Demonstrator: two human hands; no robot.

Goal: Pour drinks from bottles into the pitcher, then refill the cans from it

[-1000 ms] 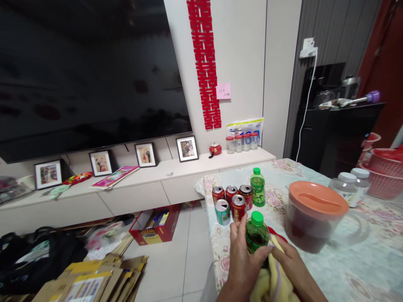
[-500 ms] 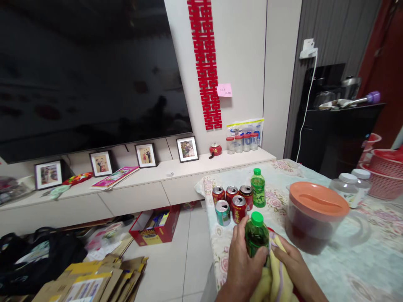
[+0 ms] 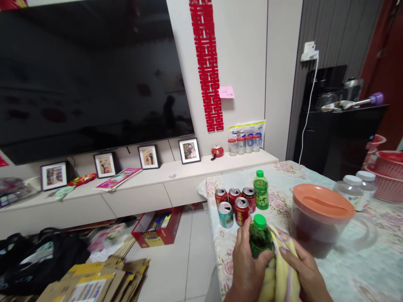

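Green bottle (image 3: 260, 242) gripped in L hand (image 3: 247, 266), yellow cloth (image 3: 285, 272) bunched in R hand (image 3: 307, 266) against it; cans (image 3: 242, 210) just beyond bottle. Looks mid-wipe; further rubbing needs firm L hold.

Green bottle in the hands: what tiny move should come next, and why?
I'd probably have the left hand turn the green bottle a little toward the yellow cloth. The right hand holds that cloth by the bottle's right side, while the left hand's fingers cover part of the other side, so turning might bring a different part to the cloth.
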